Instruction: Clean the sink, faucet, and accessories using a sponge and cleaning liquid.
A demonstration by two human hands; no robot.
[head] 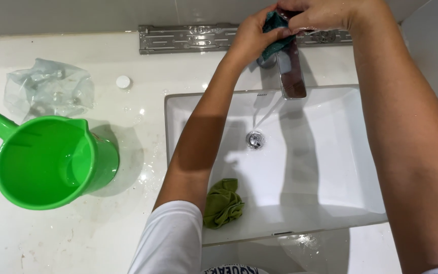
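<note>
Scrubbing the faucet [292,76] at twelve o'clock, both hands work together; the left hand [252,38] clenches a teal scouring cloth [276,31] against the tap's top, the right hand [320,14] closes over the same spot from above, fingers curled on the metal and cloth. The step in hand looks like wiping the chrome body; a next pass would probably need firm pressure down the smooth, square spout. At six o'clock a crumpled green rag [222,203] lies in the glossy white sink [330,203]; at nine o'clock a green plastic jug [46,162] stands on the wet table [102,228].
</note>
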